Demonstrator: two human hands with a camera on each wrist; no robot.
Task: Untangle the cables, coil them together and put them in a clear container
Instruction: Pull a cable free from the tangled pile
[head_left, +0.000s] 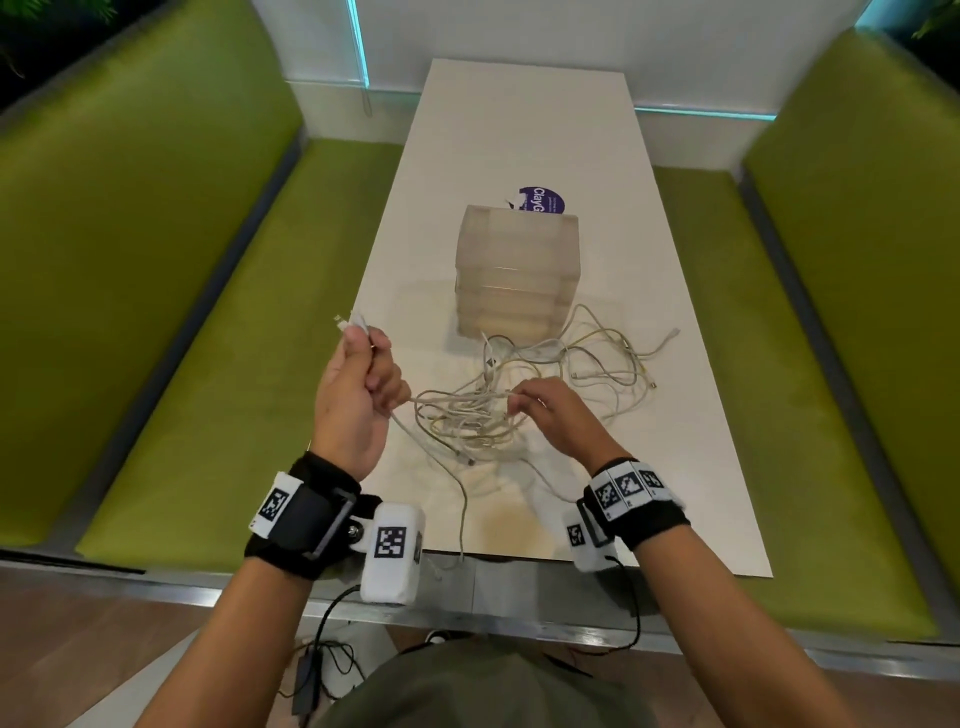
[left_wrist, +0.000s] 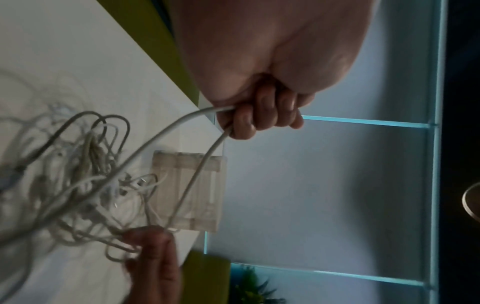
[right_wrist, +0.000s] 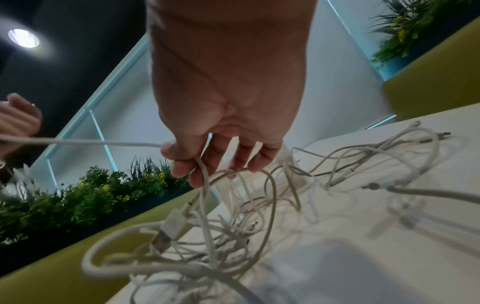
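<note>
A tangle of white cables (head_left: 524, 395) lies on the white table (head_left: 675, 467), just in front of a clear container (head_left: 517, 275). My left hand (head_left: 363, 374) is raised at the table's left edge, fist curled round one white cable (left_wrist: 182, 125), its plug ends (head_left: 348, 322) sticking out above the thumb. My right hand (head_left: 540, 410) pinches strands of the tangle (right_wrist: 205, 185) between thumb and fingers, lifting them a little. A USB plug (right_wrist: 166, 234) dangles below that hand. The held cable runs taut between both hands.
Green padded benches (head_left: 208, 312) flank the table on both sides. A purple round sticker (head_left: 540, 200) lies behind the container. One cable end hangs over the table's near edge (head_left: 462, 556). Planters with greenery (right_wrist: 78, 197) stand beyond the bench.
</note>
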